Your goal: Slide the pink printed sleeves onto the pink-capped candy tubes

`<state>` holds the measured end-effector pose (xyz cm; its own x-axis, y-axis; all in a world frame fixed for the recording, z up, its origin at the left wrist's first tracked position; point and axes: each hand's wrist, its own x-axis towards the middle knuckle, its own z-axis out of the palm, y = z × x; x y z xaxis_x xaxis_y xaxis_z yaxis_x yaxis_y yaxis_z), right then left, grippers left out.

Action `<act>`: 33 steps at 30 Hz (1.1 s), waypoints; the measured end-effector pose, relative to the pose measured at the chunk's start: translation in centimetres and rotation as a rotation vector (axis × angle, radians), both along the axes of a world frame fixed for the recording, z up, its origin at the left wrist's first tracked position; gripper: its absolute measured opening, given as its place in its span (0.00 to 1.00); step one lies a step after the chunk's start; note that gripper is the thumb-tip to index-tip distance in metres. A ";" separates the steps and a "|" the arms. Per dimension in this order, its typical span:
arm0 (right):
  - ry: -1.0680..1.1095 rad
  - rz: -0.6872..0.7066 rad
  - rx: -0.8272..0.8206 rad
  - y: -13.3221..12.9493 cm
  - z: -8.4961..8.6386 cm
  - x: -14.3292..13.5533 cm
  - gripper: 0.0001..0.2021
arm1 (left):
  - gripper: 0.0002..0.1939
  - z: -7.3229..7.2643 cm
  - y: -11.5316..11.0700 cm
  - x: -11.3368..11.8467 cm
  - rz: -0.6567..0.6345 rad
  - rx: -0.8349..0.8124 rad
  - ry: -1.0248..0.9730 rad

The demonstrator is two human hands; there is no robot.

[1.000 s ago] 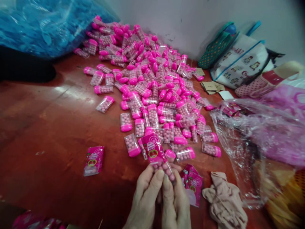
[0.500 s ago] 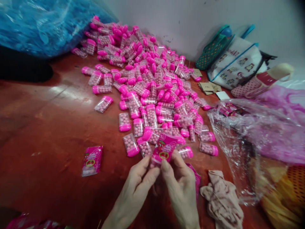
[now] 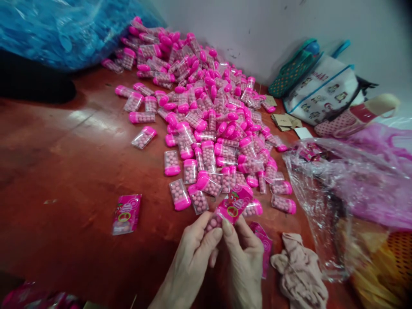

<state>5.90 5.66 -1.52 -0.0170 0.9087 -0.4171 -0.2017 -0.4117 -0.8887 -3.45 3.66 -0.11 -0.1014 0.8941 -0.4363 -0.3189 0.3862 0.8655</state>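
Note:
Both hands meet low in the middle of the head view, around a small clear candy box (image 3: 213, 223) of pale pink balls. My left hand (image 3: 195, 253) is closed on the box, its thumb along the near side. My right hand (image 3: 244, 251) pinches the lower end of a magenta printed sleeve (image 3: 236, 203), which tilts up to the right over the box's far part. How far the box reaches inside the sleeve is hidden. Flat magenta sleeves (image 3: 263, 246) lie beside my right hand. Left of the hands, a sleeved candy box (image 3: 126, 214) rests on the red floor.
A big heap of pink-capped candy boxes (image 3: 206, 107) spreads ahead to the wall. At the right are a clear plastic bag (image 3: 322, 206), a crumpled cloth (image 3: 301, 274) and a white tote bag (image 3: 322, 88). A blue-filled plastic sack (image 3: 64, 34) stands back left.
The sleeve and box have tilted further to the right, and more of the pink balls shows at the left hand. Both hands keep their grip. The view has shifted slightly.

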 end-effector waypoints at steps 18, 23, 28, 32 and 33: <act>-0.079 0.022 -0.059 0.5 1.8 0.0 0.10 | 0.10 0.0 -0.3 0.6 0.037 -0.009 -0.129; 0.036 -0.153 -0.078 1.6 1.8 1.2 0.12 | 0.12 0.3 0.4 0.9 -0.113 0.027 -0.266; 0.020 -0.173 -0.101 0.6 0.6 0.2 0.09 | 0.12 0.4 0.0 1.4 0.015 -0.022 -0.278; 0.042 -0.139 -0.125 0.1 0.1 -0.2 0.10 | 0.11 0.3 0.3 1.5 0.084 -0.064 -0.286; 0.064 -0.127 -0.121 0.2 0.2 0.0 0.09 | 0.10 0.2 0.4 1.3 0.066 -0.058 -0.279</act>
